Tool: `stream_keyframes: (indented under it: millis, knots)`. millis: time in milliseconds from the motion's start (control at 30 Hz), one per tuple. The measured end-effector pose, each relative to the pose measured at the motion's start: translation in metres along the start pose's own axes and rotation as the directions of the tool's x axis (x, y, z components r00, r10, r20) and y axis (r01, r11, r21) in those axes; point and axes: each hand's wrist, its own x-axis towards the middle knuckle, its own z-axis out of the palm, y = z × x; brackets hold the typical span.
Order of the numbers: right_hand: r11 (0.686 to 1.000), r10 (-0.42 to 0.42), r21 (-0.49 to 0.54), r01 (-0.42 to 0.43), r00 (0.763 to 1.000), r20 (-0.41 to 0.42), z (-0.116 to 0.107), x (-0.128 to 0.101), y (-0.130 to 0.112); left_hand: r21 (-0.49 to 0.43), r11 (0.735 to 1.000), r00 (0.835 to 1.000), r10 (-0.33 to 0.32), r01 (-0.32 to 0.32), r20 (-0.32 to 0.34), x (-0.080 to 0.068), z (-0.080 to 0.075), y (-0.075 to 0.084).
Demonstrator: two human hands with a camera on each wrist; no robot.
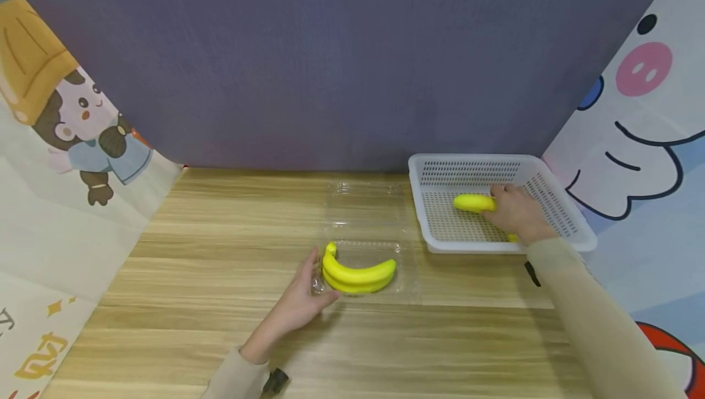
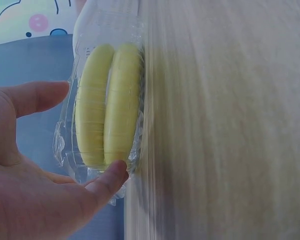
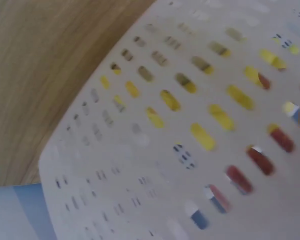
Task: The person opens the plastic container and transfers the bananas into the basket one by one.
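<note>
One banana crosswise in basket

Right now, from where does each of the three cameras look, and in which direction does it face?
Head: sits above the wooden table, facing forward and down; shows both sleeved arms, the left hand at the clear container with the banana bunch, and the right hand on a banana in the white basket.
Left wrist: looks past the left hand's palm and fingers at the bunch.
Right wrist: looks close at the basket's perforated wall; no hand visible.
Shared: head and left wrist both show the bunch; head and right wrist both show the basket.
</note>
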Motion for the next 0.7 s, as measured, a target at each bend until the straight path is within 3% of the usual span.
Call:
stream_keyframes:
  millis: [300,700]
  knots:
    - [0.999,-0.023,-0.049,0.021,0.999,-0.031,-0.011,-0.007,-0.005,0.001,1.000,1.000,-0.001,0.001,0.004,0.000,0.000,0.001]
    - [0.998,-0.051,-0.037,0.047,0.992,-0.117,-0.022,-0.014,-0.019,0.005,1.000,1.000,0.011,-0.011,-0.003,0.000,0.001,0.002]
